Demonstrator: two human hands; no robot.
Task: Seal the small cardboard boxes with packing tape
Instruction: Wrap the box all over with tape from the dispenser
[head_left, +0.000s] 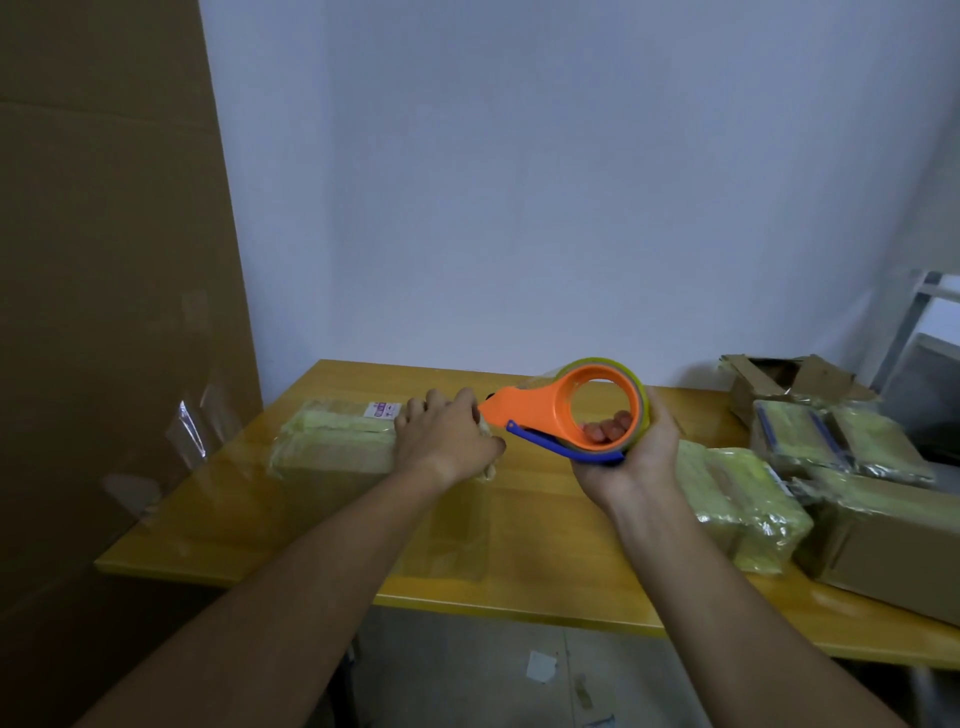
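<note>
- The right hand (631, 457) has its grip curled round the orange tape dispenser (566, 410), fingers through the roll's core, held above the tabletop (519, 519).
- The left hand (447, 436) grips the near end of a tape-wrapped box (332, 441) lying at the tabletop's left.
- More wrapped boxes (743, 499) sit to the right.

A small white label with pink and dark print (382, 409) sits on the top of the tape-wrapped, yellowish flat cardboard box (332, 441) at the table's left; its characters are too small and blurred to read. No other writing shows.
</note>
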